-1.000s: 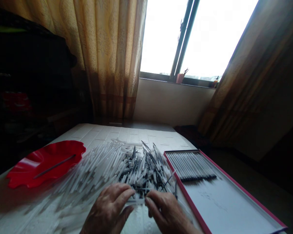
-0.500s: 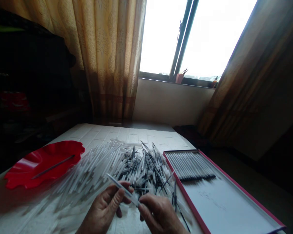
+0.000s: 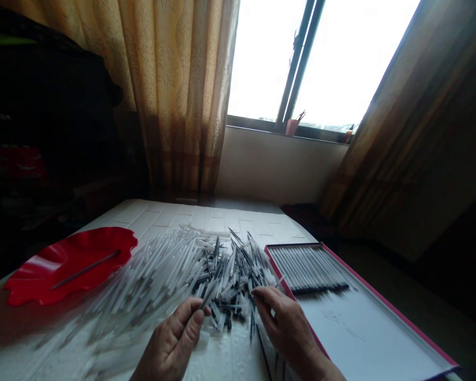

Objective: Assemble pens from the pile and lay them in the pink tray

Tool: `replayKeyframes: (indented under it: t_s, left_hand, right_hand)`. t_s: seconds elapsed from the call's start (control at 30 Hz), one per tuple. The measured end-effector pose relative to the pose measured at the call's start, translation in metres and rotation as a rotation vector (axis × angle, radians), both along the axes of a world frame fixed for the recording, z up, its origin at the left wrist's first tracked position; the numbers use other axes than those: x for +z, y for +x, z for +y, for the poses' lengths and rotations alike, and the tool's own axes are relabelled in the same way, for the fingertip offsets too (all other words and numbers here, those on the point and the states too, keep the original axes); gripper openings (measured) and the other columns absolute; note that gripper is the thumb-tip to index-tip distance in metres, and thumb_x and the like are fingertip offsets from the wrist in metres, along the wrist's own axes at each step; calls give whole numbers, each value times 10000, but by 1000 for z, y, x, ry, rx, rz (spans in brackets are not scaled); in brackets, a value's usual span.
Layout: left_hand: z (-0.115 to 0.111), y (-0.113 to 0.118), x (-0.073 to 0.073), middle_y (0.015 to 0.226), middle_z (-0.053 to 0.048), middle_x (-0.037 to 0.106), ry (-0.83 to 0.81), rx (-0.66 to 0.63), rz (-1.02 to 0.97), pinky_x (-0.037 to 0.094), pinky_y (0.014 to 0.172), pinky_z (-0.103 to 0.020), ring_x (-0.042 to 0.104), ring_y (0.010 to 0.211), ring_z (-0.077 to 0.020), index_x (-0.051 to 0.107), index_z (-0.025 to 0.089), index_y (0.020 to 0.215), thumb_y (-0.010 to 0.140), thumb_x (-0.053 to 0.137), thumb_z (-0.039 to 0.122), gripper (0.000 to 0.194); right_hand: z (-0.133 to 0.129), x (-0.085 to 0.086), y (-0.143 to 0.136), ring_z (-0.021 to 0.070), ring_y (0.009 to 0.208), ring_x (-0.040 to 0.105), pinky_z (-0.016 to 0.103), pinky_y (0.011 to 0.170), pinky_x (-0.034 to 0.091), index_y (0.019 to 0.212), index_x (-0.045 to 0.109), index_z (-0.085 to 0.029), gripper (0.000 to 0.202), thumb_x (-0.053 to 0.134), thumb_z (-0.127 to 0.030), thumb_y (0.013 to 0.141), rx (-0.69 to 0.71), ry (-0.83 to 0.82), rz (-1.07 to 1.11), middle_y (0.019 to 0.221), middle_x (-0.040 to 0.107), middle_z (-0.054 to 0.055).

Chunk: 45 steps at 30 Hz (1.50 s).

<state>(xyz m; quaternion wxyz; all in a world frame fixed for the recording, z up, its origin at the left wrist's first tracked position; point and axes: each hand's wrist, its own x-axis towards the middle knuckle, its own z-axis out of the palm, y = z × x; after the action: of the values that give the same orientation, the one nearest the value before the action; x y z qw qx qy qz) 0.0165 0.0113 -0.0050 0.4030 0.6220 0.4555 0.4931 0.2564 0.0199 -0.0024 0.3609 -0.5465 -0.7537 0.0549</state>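
- Left hand (image 3: 172, 338): thumb and forefinger pinch a slim pen tube (image 3: 208, 296), tilted, far end up and away to the right. Tube overlaps the pile behind it, so exact ends are hard to read.
- Right hand (image 3: 287, 320): fingers bent, tips at the near right edge of the dark pile. Can't tell if they grip a piece or only touch.
- Red dish (image 3: 83, 243): well left of and beyond the left hand, wavy rim. One dark stick (image 3: 85, 270) lies slantwise in it.
- Clear tubes (image 3: 154, 264): big loose heap beyond the left hand and out to its left, mostly lengthwise, near-left part blurred.
- Dark refills (image 3: 244, 254): heaped with pale pieces beyond the gap between the hands, running into the tube heap on the left.
- Loose dark sticks (image 3: 263, 349): just left of the right hand, on the near side, partly covered by it.
- White table (image 3: 222, 214): under all of it, brick-like pattern, bare strip beyond both heaps.
- Shallow tray (image 3: 360, 338): just right of the right hand, red edges, white floor.
- Pen row (image 3: 313, 264): beyond the right hand, in the tray's far end, side by side, dark ends toward the person.
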Motion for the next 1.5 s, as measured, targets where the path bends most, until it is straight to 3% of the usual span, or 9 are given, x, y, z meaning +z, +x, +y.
replayKeyframes:
  t_s: [0.1, 0.23, 0.4, 0.67, 0.97, 1.1, 1.2, 1.33, 1.5]
  left_hand:
    - [-2, 0, 5, 784, -17, 723, 32, 9, -2, 557, 722, -248, 701, 816, -210, 664, 234, 983, 857, 527, 656, 461]
    - [-1, -1, 10, 798, -20, 721, 70, 24, 86, 553, 743, -258, 702, 805, -212, 669, 224, 972, 885, 491, 642, 463]
    - [1, -2, 10, 797, -23, 715, 106, -12, 142, 542, 720, -242, 691, 781, -201, 657, 207, 955, 920, 449, 609, 453]
    - [6, -6, 8, 747, -9, 706, 187, -95, 201, 558, 694, -221, 703, 747, -192, 660, 223, 966, 960, 453, 501, 346]
    - [9, -8, 1, 686, 6, 682, 251, -120, 303, 537, 592, -194, 669, 602, -157, 654, 234, 1002, 991, 393, 473, 354]
    - [10, -8, -2, 752, -7, 729, 292, -98, 321, 561, 659, -204, 709, 687, -171, 666, 240, 1028, 980, 440, 447, 311]
    - [10, -8, -1, 878, -13, 763, 336, -116, 340, 554, 744, -183, 734, 815, -172, 677, 260, 1045, 956, 518, 381, 219]
    - [8, -5, 3, 887, 12, 771, 374, -190, 366, 539, 716, -135, 736, 784, -141, 685, 282, 1040, 943, 542, 299, 173]
    - [6, -3, 3, 884, 18, 768, 371, -246, 425, 532, 720, -132, 733, 793, -143, 682, 275, 1010, 931, 551, 286, 154]
  right_hand:
    - [1, -2, -3, 186, 800, 672, 266, 709, 498, 976, 666, -198, 235, 439, -181, 918, -4, 47, -5, 909, 698, 76]
    - [-3, -1, -32, 194, 833, 640, 273, 717, 473, 928, 699, -214, 237, 466, -177, 914, 19, 81, -100, 919, 682, 76]
    - [-4, 11, -61, 214, 863, 608, 293, 717, 453, 831, 701, -222, 127, 580, -191, 855, 9, -66, -261, 909, 663, 55]
    - [7, 19, -74, 231, 867, 619, 294, 698, 461, 725, 700, -223, 81, 663, -261, 787, -46, -178, -351, 897, 665, 52]
    - [11, 23, -84, 214, 874, 641, 259, 686, 438, 845, 698, -227, 126, 616, -152, 786, -28, -182, -335, 931, 693, 61]
    - [6, 27, -62, 169, 676, 607, 242, 605, 389, 757, 633, -194, 97, 565, -150, 810, -57, -219, -160, 719, 655, 20]
    - [0, 31, -36, 136, 590, 532, 223, 546, 366, 712, 613, -184, 154, 541, -249, 831, 51, -354, 212, 624, 582, -11]
    - [-9, 29, -13, 109, 540, 459, 207, 491, 345, 756, 648, -168, 261, 613, -425, 778, 134, -546, 717, 622, 547, -15]
    - [-13, 23, -15, 85, 493, 385, 198, 455, 274, 755, 650, -163, 281, 668, -441, 723, 135, -650, 873, 551, 447, -50]
